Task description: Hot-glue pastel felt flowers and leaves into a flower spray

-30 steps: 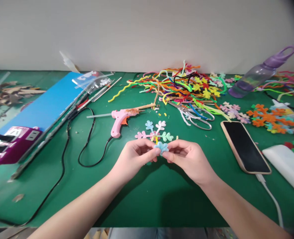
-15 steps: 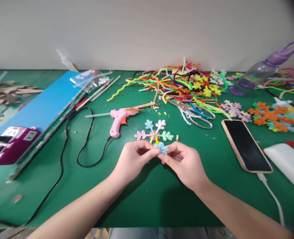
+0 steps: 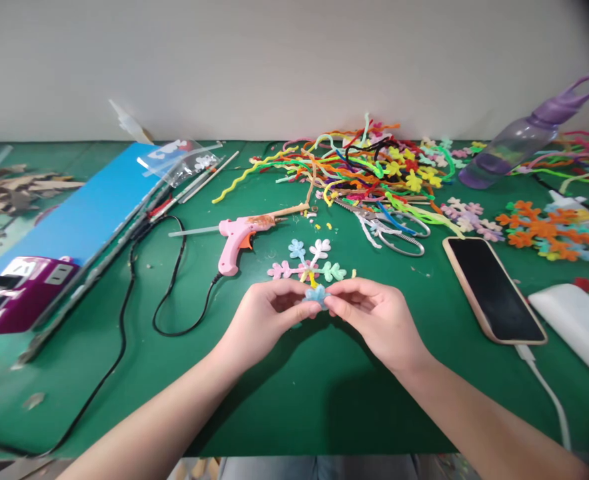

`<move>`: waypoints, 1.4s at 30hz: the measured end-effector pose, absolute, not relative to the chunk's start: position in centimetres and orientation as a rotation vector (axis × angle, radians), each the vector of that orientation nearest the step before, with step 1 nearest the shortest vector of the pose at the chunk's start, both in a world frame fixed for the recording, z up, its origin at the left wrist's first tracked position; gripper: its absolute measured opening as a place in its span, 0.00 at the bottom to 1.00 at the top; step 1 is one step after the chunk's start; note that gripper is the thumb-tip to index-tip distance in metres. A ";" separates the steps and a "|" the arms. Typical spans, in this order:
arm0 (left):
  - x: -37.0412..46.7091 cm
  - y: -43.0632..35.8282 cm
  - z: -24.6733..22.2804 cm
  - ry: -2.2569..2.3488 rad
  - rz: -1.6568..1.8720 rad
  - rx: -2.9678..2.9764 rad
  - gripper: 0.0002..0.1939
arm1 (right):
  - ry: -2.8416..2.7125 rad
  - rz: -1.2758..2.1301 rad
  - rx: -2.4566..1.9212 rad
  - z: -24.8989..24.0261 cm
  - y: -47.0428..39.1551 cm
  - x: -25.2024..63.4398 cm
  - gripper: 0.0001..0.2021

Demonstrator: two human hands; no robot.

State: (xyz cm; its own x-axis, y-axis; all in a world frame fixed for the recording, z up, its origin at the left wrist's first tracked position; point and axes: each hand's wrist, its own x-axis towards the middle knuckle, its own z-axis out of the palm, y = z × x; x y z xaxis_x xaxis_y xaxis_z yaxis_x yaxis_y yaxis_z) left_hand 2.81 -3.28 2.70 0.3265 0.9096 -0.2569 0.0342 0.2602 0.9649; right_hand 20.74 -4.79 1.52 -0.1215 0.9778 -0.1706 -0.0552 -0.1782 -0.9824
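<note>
A small light blue fuzzy flower (image 3: 316,296) is pinched between my two hands. My left hand (image 3: 269,317) grips its left side with thumb and fingers closed. From the right, my right hand (image 3: 374,317) holds the other edge, its thumb close to the left one. Just beyond the fingers lies a snowflake-like shape of pipe cleaners (image 3: 308,269), with blue, white, pink and green ends and a yellow piece toward me. Whether the blue flower touches the yellow piece I cannot tell.
Left of my hands lies a pink glue gun (image 3: 232,243) with a black cord. Scissors (image 3: 399,240) and a pile of pipe cleaners (image 3: 354,167) lie behind. A phone (image 3: 494,290), white case (image 3: 574,327), orange flowers (image 3: 544,230) and bottle (image 3: 514,143) are right; a purple power block (image 3: 29,293) is left.
The blue flower has shifted slightly left and is turned a little differently. My right hand has moved in closer to my left, its fingers now nearer the flower's edge.
</note>
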 end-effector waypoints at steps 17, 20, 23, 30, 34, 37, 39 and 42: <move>3.3 -3.5 2.3 1.195 0.828 1.139 0.07 | -1.015 1.542 -1.264 1.3 -5.0 19.9 0.08; 3.2 -3.7 2.5 1.217 0.787 1.360 0.06 | -1.109 1.531 -1.245 1.9 -4.7 20.4 0.09; 3.1 -4.0 2.6 1.277 0.763 1.549 0.06 | -1.157 1.531 -1.253 2.2 -4.6 20.7 0.08; 3.3 -3.9 2.6 1.141 0.780 1.379 0.09 | -1.220 1.512 -1.210 1.9 -5.0 20.4 0.06; 3.5 -3.9 2.6 1.065 0.815 1.218 0.10 | -1.149 1.449 -1.211 1.7 -5.3 19.8 0.07; 3.6 -3.9 2.7 1.077 0.822 1.197 0.11 | -1.153 1.433 -1.215 1.7 -5.2 19.7 0.07; 3.5 -4.0 2.8 1.121 0.825 1.261 0.09 | -1.231 1.383 -1.207 1.8 -5.1 20.0 0.05; 3.2 -4.1 2.8 1.165 0.967 1.456 0.07 | -1.525 1.027 -1.103 2.1 -5.1 20.8 0.02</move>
State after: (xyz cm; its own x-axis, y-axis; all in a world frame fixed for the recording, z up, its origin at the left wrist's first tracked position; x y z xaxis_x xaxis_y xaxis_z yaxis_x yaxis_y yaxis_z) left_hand 3.20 -4.12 2.84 0.2182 0.9759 0.0020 0.1813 -0.0426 0.9825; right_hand 20.75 -5.06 2.07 -0.1341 0.9668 0.2175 0.1620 0.2379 -0.9577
